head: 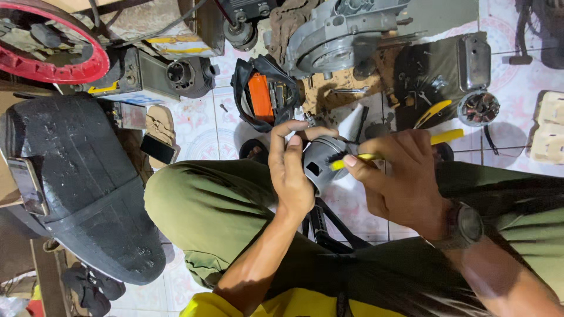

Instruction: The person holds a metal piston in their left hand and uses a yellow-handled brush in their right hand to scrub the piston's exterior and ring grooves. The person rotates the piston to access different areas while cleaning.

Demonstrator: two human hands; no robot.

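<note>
Left hand (291,170) wrapped around a dull grey metal cylinder part (322,158), round-walled with a small square port, held above the knees over the tiled floor (200,126). Right hand (402,176) clamped on a yellow-handled brush (358,158); dark bristles meet the cylinder's rim. Handle's far end pokes out past the knuckles. Fingers hide much of the cylinder; its inner bore cannot be made out. Matte black scooter seat (82,182) lies left, partly cut off.
</note>
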